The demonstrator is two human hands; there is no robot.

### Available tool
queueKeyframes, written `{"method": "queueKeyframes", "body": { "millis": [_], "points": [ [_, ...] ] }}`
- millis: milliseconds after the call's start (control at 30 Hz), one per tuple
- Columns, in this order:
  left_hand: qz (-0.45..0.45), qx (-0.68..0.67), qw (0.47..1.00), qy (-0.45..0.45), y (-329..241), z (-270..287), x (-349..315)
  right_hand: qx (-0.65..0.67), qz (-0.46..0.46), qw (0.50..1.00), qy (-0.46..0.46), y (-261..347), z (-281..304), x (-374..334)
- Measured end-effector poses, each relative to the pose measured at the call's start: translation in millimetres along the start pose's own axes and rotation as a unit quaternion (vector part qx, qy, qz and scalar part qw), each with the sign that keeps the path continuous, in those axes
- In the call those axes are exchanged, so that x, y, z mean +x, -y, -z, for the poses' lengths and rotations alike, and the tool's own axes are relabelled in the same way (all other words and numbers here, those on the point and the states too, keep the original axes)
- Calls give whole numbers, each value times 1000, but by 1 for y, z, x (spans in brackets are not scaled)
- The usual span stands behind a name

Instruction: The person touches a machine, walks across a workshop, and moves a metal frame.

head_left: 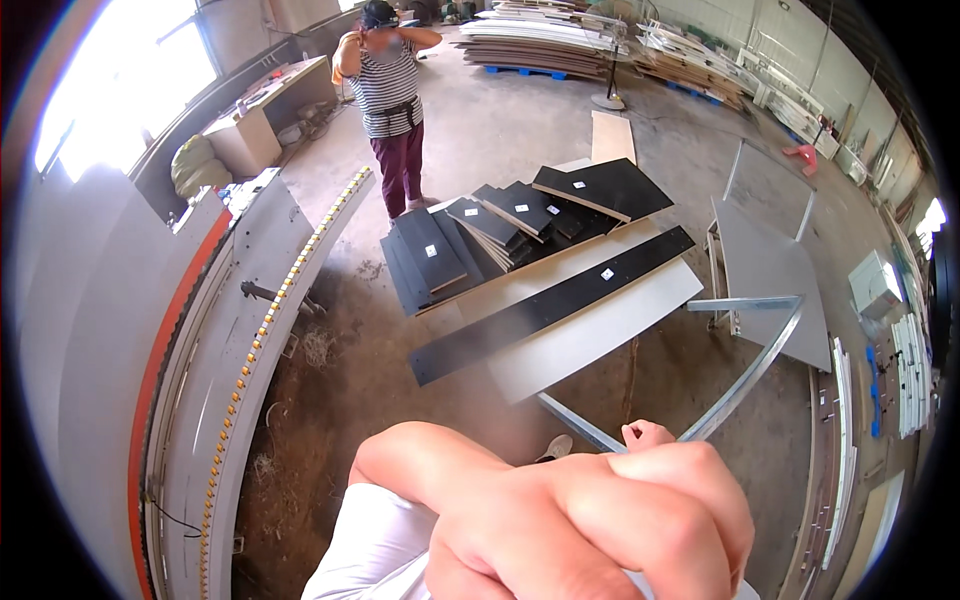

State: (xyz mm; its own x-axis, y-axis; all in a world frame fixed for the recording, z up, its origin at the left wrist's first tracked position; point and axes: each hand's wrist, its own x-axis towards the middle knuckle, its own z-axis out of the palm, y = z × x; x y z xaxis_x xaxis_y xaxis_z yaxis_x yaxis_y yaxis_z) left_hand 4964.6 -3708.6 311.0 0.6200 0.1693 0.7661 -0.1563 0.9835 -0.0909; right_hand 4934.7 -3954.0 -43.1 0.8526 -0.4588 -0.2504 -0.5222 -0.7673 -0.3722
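Very close to the camera, bare skin fills the lower middle. My left arm comes in beside a white sleeve point(365, 535), bent at the elbow. My left hand point(640, 520) appears folded, its knuckles toward the right; whatever its fingers close on is hidden. Small curled fingertips point(647, 433) show just beyond it, perhaps from my right hand, which is otherwise covered. Past the hands, a long black panel point(550, 307) lies on a white board point(600, 335). Several shorter black panels point(430, 250) with small white labels are spread behind it.
Left stands a long grey machine point(205, 400) with a row of yellow pieces point(270, 315) along its edge. A metal frame point(750, 385) and grey board point(770, 285) stand right. Another person point(390, 95) faces me, arms raised. Stacked boards point(535, 45) lie behind.
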Motion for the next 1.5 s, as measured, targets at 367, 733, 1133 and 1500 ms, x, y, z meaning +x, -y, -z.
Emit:
{"method": "queueKeyframes", "body": {
  "millis": [367,733,1133,1500],
  "points": [
    [2,-49,995,91,7,20,-12,7,32,999,-26,-11,-12,4],
    [231,43,952,194,-53,59,21,7,41,999,-3,20,4,4],
    [27,-14,965,262,-9,34,29,34,19,999,5,-29,-17,14],
    [205,33,931,301,-42,80,-3,32,30,996,-78,-15,-6,0]
  ]
}}
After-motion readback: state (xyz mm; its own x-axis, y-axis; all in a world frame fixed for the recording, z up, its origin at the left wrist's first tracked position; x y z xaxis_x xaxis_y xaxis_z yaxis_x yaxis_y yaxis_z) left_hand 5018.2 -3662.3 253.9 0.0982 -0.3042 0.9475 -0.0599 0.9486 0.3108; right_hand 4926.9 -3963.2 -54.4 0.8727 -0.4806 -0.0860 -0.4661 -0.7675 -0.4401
